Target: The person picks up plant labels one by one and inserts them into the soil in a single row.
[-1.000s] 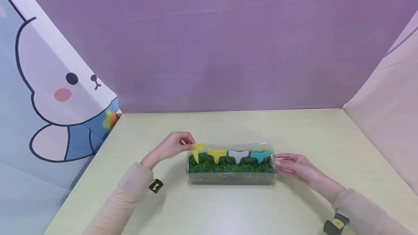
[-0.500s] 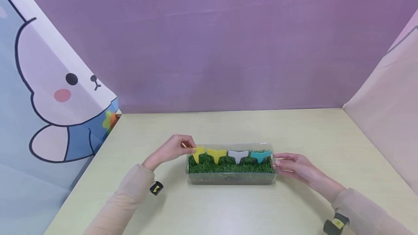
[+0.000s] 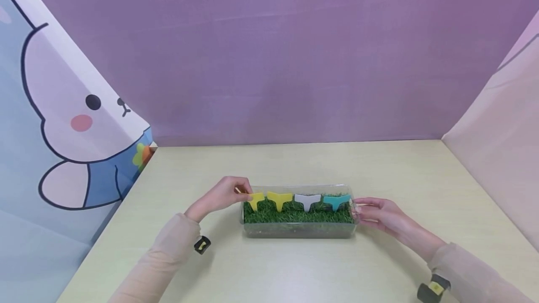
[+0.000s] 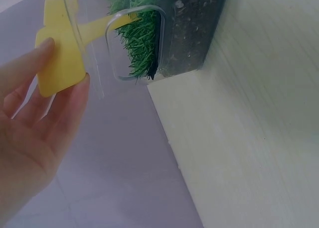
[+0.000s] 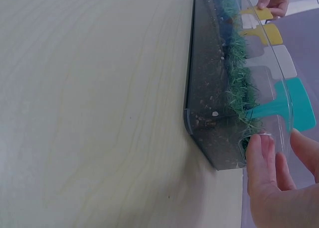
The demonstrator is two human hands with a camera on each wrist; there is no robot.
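A clear plastic planter box holds dark soil and green grass. My left hand pinches the head of a yellow T-shaped plant label at the box's left end. In the left wrist view, thumb and fingertips lie on opposite faces of that label, and its stem reaches down into the grass. At the other end, my right hand holds the box; the right wrist view has fingertips at the handle opening and the thumb by the rim.
Upright in the grass, in a row, stand a second yellow label, a white label and a teal label. The box rests on a pale wooden table. Behind it hangs a purple cloth; a rabbit-print cloth borders the left.
My left hand has moved down with the yellow label, whose head now sits lower, level with the other labels. The right hand and the box have stayed put.
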